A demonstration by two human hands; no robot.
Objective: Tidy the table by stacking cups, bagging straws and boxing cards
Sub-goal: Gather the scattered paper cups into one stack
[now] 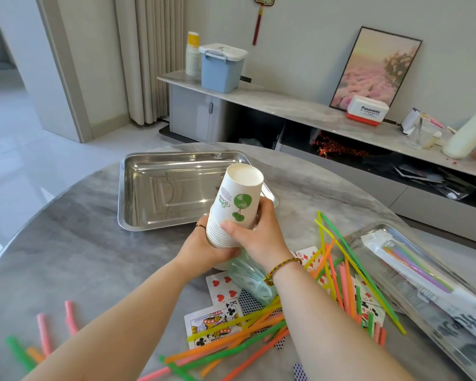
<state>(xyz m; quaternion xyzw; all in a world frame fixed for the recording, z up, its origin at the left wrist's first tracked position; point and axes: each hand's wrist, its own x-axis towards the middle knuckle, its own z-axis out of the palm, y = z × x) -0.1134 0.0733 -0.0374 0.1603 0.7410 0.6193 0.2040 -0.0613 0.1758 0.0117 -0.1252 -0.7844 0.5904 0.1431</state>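
A stack of white paper cups (pixel 238 199) with a green tree print is upside down and tilted, held above the table's middle. My left hand (pixel 204 247) grips the rims at the stack's lower end. My right hand (pixel 254 232) wraps its side. Coloured straws (pixel 338 259) lie scattered over the table at front and right. Playing cards (pixel 221 288) lie face up and face down among them, partly hidden by my arms. A bluish plastic bag (pixel 252 279) lies under my right wrist.
A steel tray (pixel 138 193) sits on the grey marble table (pixel 66 243) behind the cups. A second tray (pixel 456 336) at the right holds a packet of straws (pixel 412 265). A sideboard (pixel 286 105) behind carries cups, a blue bin and a framed picture.
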